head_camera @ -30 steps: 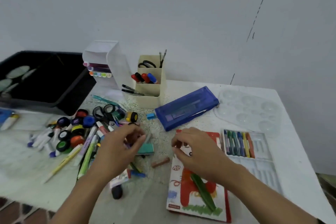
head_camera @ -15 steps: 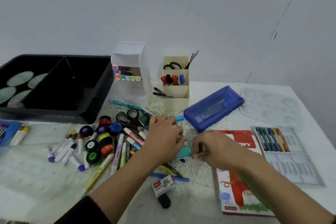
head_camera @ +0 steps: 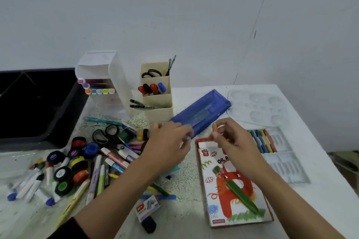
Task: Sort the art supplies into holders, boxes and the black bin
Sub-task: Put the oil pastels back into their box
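Nearest, at 5 o'clock, the pastel box (head_camera: 233,190) lies under my right wrist, and a careless drag could push it along the desk (head_camera: 186,184). Above its top edge my right hand (head_camera: 231,139) pinches an orange pastel (head_camera: 215,127); squeezed hard, it could snap or smear. My left hand (head_camera: 169,141) is curled, but I cannot tell around what. The pastel tray (head_camera: 279,137) sits at 2 o'clock and the black bin (head_camera: 38,136) is far off at 10.

Dim, flat, cool light; soft shadows under hands; motion blur on fingers; wide-angle bending at frame edges.
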`<state>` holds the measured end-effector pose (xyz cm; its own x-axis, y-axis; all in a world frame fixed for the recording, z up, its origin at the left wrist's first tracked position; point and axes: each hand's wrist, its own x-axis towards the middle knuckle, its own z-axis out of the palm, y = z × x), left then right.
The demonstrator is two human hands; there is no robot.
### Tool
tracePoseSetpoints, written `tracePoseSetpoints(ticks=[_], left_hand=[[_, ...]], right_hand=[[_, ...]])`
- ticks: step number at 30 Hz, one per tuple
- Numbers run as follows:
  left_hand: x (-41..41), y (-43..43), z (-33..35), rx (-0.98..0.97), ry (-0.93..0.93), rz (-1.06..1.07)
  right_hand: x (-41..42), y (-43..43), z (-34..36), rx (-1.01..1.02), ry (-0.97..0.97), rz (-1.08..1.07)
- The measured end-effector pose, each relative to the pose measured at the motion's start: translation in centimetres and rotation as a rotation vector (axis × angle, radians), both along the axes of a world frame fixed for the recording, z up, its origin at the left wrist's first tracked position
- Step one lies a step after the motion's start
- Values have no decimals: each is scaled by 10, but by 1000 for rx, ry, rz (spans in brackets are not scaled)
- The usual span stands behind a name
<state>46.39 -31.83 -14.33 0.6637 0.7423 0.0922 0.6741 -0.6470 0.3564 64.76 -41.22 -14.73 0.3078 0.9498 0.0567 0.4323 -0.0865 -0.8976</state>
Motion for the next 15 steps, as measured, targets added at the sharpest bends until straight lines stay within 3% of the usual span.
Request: tracePoseSetpoints(ticks=[3,7,10,15], left_hand=[[28,-14,19,-49,-258,-66],[84,-32,34,-406,-529,-8],[130,-37,23,-585,-512,9],[197,-37,-10,-589,-349,12]], right_hand=[[27,-13,3,40,106,-76],[80,-32,0,49,45,-163],[125,-45,-9,19,-70,-193],[188,-51,-23,-76,-115,-154]])
